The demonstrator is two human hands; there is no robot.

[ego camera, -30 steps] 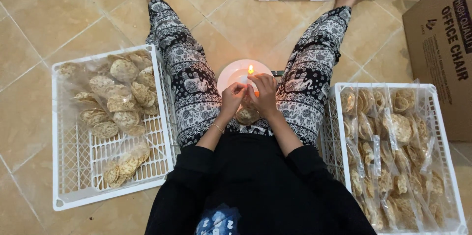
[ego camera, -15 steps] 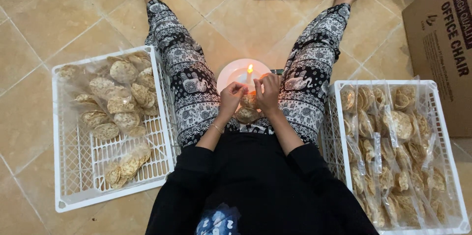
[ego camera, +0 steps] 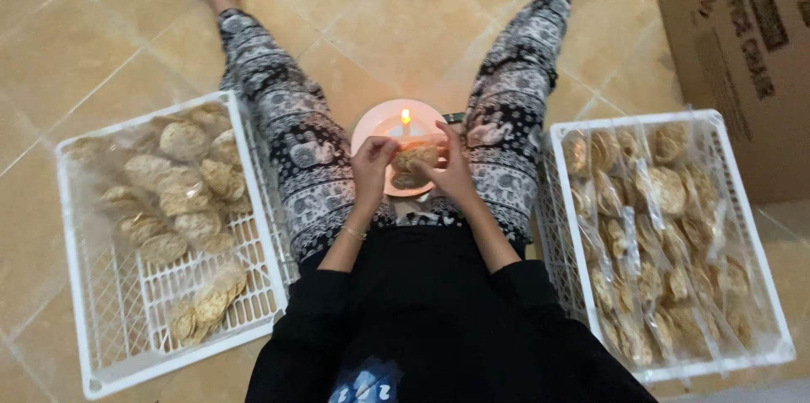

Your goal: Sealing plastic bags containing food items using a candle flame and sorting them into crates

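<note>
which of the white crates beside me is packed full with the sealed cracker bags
The white crate on your right: narrow sealed bags fill it edge to edge. The left crate holds loose piles and shows bare mesh.

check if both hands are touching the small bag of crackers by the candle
Touching. The head view shows the left hand and right hand pinching the cracker bag from either side, just in front of the lit candle.
</note>
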